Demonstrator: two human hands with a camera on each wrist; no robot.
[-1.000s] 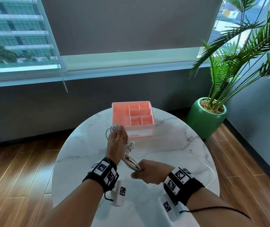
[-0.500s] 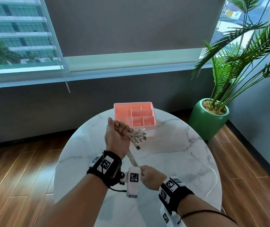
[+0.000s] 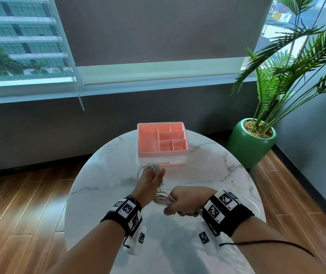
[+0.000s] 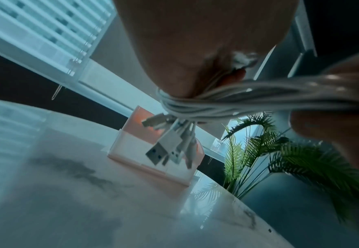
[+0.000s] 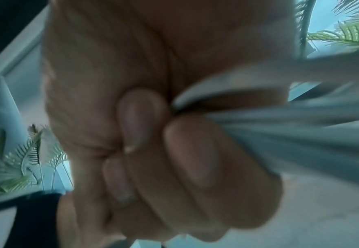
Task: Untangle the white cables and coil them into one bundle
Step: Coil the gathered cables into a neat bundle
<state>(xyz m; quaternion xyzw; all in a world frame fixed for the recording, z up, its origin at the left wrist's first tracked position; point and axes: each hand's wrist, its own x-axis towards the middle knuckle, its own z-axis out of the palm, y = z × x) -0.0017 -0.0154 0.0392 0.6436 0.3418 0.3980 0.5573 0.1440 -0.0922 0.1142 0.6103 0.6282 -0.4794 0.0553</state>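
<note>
Right wrist view: fingers [image 5: 184, 151] hide blurred cables [image 5: 291, 130].

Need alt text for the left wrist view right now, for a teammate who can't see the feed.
A left hand grips a bundle of white cables wrapped around it, their USB plugs dangling below. The strands run right into the blurred right hand. Behind are a marble table, a pink organizer and a palm plant.

organizer [image 3: 162, 143] at table's [image 3: 207, 165] far edge, cables [image 3: 163, 199] held before it, potted plant [image 3: 251, 143] right
</note>
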